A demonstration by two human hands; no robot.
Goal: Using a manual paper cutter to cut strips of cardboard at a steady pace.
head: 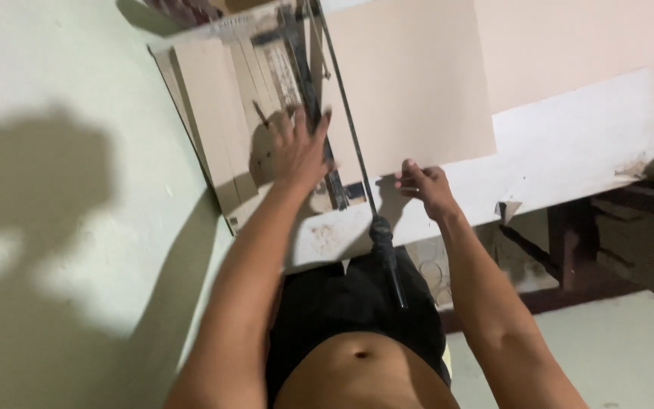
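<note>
Head view shows a paper cutter (266,91) on a white workbench (584,144), with a large beige cardboard sheet (410,83) lying across it toward the right edge. Left hand (299,148) presses flat, fingers spread, on the cutter's base beside the clamp bar. Right hand (424,185) pinches the sheet's near edge and is nearer to it. The long blade lever (350,129) runs away from the body, its black handle (386,254) near the front edge, between both arms.

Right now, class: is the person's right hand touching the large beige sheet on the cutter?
Touching. The head view shows the right hand with its fingertips on the near edge of the beige sheet.
</note>
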